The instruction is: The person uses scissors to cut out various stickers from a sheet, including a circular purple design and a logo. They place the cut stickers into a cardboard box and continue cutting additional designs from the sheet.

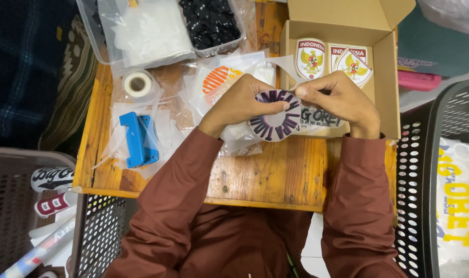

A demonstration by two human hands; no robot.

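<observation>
A round ring-shaped patch (276,122) with purple and black lettering is held over the wooden table (265,175). My left hand (239,103) grips its left side, fingers curled over the top. At the patch's upper right edge my right hand (333,99) pinches a thin clear film. Both sleeves are rust brown. Under my hands lie clear plastic sleeves and an orange-lettered sticker (220,81).
An open cardboard box (384,67) at the right holds shield-shaped patches (310,57). A blue handheld tool (137,139) and a tape roll (137,83) lie at the left. Clear tubs (157,31) stand at the back. Perforated baskets (425,170) flank the table.
</observation>
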